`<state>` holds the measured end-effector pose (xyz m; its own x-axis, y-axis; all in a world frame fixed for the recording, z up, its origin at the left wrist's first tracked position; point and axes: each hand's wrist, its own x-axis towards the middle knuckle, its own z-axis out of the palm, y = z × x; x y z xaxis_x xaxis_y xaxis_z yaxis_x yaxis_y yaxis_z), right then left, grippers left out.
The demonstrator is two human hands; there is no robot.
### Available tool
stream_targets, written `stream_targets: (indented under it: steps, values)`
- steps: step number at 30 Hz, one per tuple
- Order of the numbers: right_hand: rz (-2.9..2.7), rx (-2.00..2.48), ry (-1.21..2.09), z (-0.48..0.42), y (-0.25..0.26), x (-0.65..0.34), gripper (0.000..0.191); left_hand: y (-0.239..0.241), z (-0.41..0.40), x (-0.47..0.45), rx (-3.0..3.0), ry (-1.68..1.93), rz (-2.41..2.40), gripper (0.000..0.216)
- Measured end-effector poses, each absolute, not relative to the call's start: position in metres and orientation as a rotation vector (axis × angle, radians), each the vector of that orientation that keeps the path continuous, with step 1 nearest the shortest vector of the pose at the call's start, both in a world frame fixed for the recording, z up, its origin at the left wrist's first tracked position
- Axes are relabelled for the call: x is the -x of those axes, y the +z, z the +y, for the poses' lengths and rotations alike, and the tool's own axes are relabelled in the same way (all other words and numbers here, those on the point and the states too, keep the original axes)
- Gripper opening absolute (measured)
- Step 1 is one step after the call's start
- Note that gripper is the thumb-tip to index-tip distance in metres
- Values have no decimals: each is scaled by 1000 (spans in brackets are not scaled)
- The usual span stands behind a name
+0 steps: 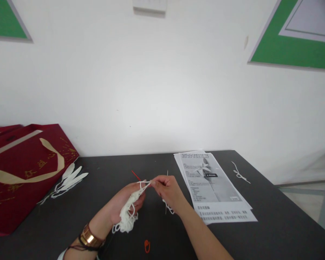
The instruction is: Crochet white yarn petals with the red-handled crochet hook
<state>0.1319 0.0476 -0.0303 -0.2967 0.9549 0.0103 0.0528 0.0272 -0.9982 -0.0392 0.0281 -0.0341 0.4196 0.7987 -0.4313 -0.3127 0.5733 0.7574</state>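
My left hand (128, 200) is closed around a loose bundle of white yarn (128, 215), with loops hanging below the palm. Strands run from it to my right hand (166, 187), whose thumb and fingers pinch the yarn. A thin red stick (135, 175) pokes out beyond the left fingertips; whether that hand grips it is hidden. By the right hand a thin pale wire or stick shows above and below the fingers, with a small yarn loop (168, 207) beside it. An orange stitch marker (147, 246) lies on the dark table (162, 234) nearer me.
Printed sheets (219, 187) with a flower picture lie to the right. Beyond them is a small tied piece of white yarn (239, 174). At left stand dark red gift bags (24, 180), with white petal-like pieces (70, 178) beside them. A white wall (162, 90) rises behind the table.
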Motion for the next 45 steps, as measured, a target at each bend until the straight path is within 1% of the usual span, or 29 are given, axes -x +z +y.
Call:
stream_targets:
  steps: [2, 4, 7, 10, 12, 13, 16, 17, 26, 29, 32, 33, 36, 37, 40, 42, 43, 45]
  values:
    - [-1478, 1111, 1348, 53, -26, -142, 29, -34, 31, 49, -645, 725, 837, 24]
    - [-1481, 1139, 1300, 57, -22, -151, 24, -34, 33, 55, -646, 705, 816, 24]
    - [-1495, 1152, 1246, 57, -17, -158, 25, -35, 34, 55, -652, 706, 807, 31]
    - [-1535, 1093, 1258, 52, -17, -153, 24, -36, 32, 46, -662, 743, 829, 38]
    - [-1565, 1012, 1326, 46, -20, -144, 35, -37, 29, 39, -667, 761, 863, 39]
    - [-1556, 977, 1375, 44, -22, -138, 37, -38, 28, 36, -671, 769, 883, 39]
    - [-1381, 902, 1594, 38, -28, -125, 25, -42, 25, 30, -699, 807, 936, 37]
    - [-1332, 889, 1644, 37, -30, -122, 25, -42, 25, 29, -714, 816, 946, 36]
    - [-1076, 719, 1991, 49, -22, -149, 28, -30, 37, 57, -808, 901, 928, 17]
    - [-1052, 686, 2058, 50, -20, -151, 30, -30, 39, 61, -816, 920, 866, 19]
    - [-1043, 693, 2068, 49, -21, -149, 33, -32, 37, 59, -818, 886, 824, 29]
    - [-1045, 698, 2069, 49, -21, -148, 33, -33, 36, 57, -825, 866, 811, 29]
    - [-1060, 716, 2064, 47, -22, -146, 32, -34, 30, 51, -871, 775, 753, 19]
    - [-1065, 727, 2056, 46, -22, -145, 31, -34, 28, 49, -891, 743, 729, 21]
    - [-1094, 777, 2010, 44, -21, -142, 31, -34, 25, 44, -958, 656, 679, 37]
    - [-1135, 812, 1975, 42, -20, -139, 31, -34, 23, 42, -1012, 632, 676, 43]
    - [-1159, 828, 1958, 42, -20, -138, 32, -34, 23, 42, -1042, 633, 687, 43]
    - [-1197, 855, 1919, 41, -20, -138, 34, -34, 23, 42, -1096, 641, 726, 34]
